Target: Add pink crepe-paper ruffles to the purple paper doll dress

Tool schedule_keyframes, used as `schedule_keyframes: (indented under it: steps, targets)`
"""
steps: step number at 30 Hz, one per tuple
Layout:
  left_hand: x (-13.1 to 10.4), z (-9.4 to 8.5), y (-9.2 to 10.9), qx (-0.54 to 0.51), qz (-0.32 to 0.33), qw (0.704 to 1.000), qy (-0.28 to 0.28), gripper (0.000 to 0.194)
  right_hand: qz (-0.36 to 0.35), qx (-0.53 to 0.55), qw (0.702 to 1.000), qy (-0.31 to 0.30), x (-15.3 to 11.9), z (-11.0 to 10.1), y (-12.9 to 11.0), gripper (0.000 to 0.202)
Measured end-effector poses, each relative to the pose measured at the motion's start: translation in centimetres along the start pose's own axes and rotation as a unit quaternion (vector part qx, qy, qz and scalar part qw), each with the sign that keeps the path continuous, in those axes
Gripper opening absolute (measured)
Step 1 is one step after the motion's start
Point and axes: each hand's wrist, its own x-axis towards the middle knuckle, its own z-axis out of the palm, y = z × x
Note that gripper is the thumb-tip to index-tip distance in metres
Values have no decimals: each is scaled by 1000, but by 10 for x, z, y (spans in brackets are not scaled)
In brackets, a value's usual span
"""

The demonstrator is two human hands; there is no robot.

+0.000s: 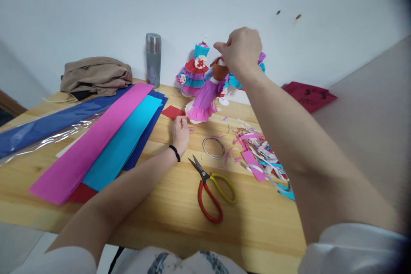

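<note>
A small dress form in a brown, purple and pink paper dress point(205, 96) leans with its skirt to the lower left. My right hand point(242, 49) is closed at the top of this form, its fingers pinched around the neck area. Low at the skirt's hem is my left hand point(181, 135), its fingers curled beside the pink edge; whether they grip the hem is unclear. A piece of red paper point(173, 112) lies just behind my left hand. Nearer me are a wire ring point(213, 147) and scissors point(204, 176) with one red and one yellow handle, blades apart.
Paper scraps point(261, 154) cover the table's right part. Pink point(96, 141) and blue point(125, 141) crepe sheets lie at left, near a brown cloth point(96, 75) and a flask point(153, 60). Another dressed form point(197, 68) stands by the wall, with a red packet point(308, 96) at right.
</note>
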Motion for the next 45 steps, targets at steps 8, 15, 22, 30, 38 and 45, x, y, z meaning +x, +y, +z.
schedule_keyframes:
  steps: [8, 15, 22, 30, 38, 45]
  targets:
    - [3, -1, -6, 11, 13, 1000, -10, 17, -66, 46, 992, -92, -12, -19, -8, 19]
    - [3, -2, -8, 31, 26, 999, 24, 18, -84, 48, 991, -89, -18, -32, 4, 12]
    - [-4, -2, -2, 15, 32, 999, 11, 22, -73, 65, 994, -45, -5, -21, 14, 14]
    - [-7, 0, 4, -17, 8, 999, -36, 24, -52, 66, 996, -43, 2, -4, 16, 18]
    - [-7, 1, 4, -22, 1, 999, -47, 26, -48, 72, 995, -47, 4, 0, 9, 16]
    - [-6, 1, 2, -23, -9, 999, -48, 25, -58, 93, 993, -45, 12, 7, 12, 17]
